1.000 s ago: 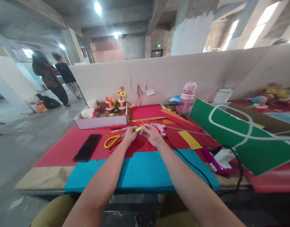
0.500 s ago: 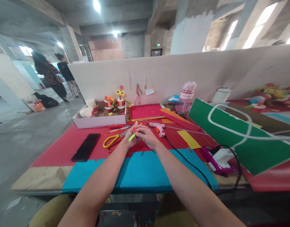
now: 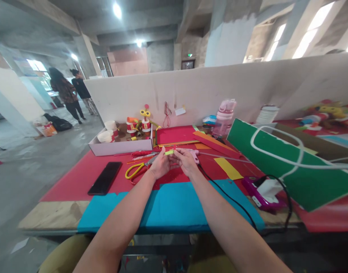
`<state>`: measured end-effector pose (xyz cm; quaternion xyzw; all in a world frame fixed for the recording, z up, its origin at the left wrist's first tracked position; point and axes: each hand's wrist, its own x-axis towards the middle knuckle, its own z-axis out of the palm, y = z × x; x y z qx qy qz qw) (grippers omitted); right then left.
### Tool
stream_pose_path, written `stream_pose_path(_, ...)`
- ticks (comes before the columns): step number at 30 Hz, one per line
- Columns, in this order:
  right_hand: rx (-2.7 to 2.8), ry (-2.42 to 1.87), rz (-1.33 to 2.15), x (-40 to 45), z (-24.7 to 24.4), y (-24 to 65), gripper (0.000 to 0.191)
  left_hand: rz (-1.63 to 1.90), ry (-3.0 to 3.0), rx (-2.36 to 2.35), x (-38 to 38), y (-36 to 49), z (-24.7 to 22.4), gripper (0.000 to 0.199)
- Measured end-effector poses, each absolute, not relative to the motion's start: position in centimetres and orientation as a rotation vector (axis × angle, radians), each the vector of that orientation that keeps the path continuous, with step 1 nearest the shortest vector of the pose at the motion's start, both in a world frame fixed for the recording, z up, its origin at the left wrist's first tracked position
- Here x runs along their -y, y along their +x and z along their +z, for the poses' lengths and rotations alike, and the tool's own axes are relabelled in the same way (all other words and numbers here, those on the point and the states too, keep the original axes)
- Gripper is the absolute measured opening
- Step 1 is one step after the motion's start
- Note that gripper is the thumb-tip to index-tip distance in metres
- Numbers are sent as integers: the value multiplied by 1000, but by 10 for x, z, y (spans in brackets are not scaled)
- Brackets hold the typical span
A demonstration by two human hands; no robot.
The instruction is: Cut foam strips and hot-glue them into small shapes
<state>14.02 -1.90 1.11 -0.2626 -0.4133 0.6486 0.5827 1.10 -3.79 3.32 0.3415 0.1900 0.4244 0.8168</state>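
Between my two hands, over the red-covered table, is a small yellow-green paper strip (image 3: 169,152) with a bit of red at its right end. My left hand (image 3: 160,165) pinches the strip's left end. The fingers of my right hand (image 3: 185,160) close on the right end, by the red bit. A pink glue gun (image 3: 195,154) lies just behind my right hand, partly hidden by it. To the left of my left hand rest yellow-handled scissors (image 3: 134,170), their blades partly covered by the hand.
A black phone (image 3: 105,178) lies on the left. Behind it stands a white box (image 3: 121,147) with paper cups and small figures. Red paper (image 3: 176,135), a pink bottle (image 3: 223,117) and a green board (image 3: 284,163) are further back and right. A purple power strip (image 3: 260,195) holds plugs.
Both hands have moved slightly right and up. The yellow-green strip has turned from slanting down-left to nearly level, with my left fingers now at its left end.
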Motion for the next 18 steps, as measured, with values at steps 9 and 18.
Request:
stream_pose_path(9, 1386, -430, 1680, 44, 18, 126, 26, 827, 694, -478, 31, -3, 29, 57)
stream_pose_path(18, 1224, -555, 1579, 26, 14, 135, 31, 1019, 744, -463, 39, 7, 32, 49)
